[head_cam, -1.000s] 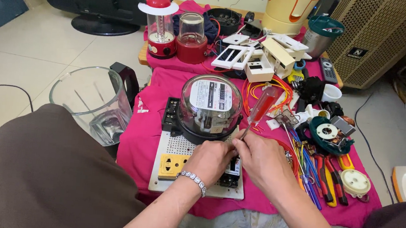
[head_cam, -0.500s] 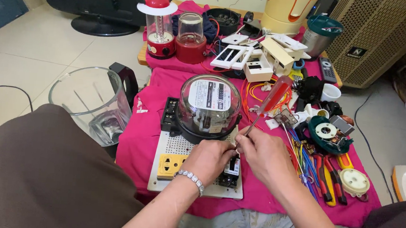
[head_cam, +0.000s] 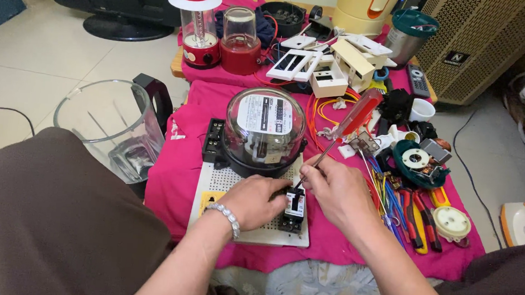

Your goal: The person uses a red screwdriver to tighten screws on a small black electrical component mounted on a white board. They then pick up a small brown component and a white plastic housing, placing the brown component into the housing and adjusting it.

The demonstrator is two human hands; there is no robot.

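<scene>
My right hand (head_cam: pixel 333 192) grips a screwdriver with a clear red handle (head_cam: pixel 355 118); its shaft slants down-left to a small black and white breaker (head_cam: pixel 294 207) on a white perforated board (head_cam: pixel 223 185). My left hand (head_cam: pixel 254 200), with a beaded bracelet on the wrist, rests on the board and touches the breaker's left side. Just beyond both hands stands a round electric meter under a clear glass dome (head_cam: pixel 265 128), mounted on the same board. The board lies on a pink cloth (head_cam: pixel 177 172).
A clear blender jug (head_cam: pixel 107 124) stands left of the cloth. Coloured wires and pliers (head_cam: pixel 415 213), a motor part (head_cam: pixel 418 161) and a round white piece (head_cam: pixel 451 222) lie to the right. White switch boxes (head_cam: pixel 323 68), two red appliances (head_cam: pixel 218 33) and a mug (head_cam: pixel 422 109) sit behind.
The screwdriver has tilted more upright, its handle rising toward the back right. Both hands stay over the breaker on the board.
</scene>
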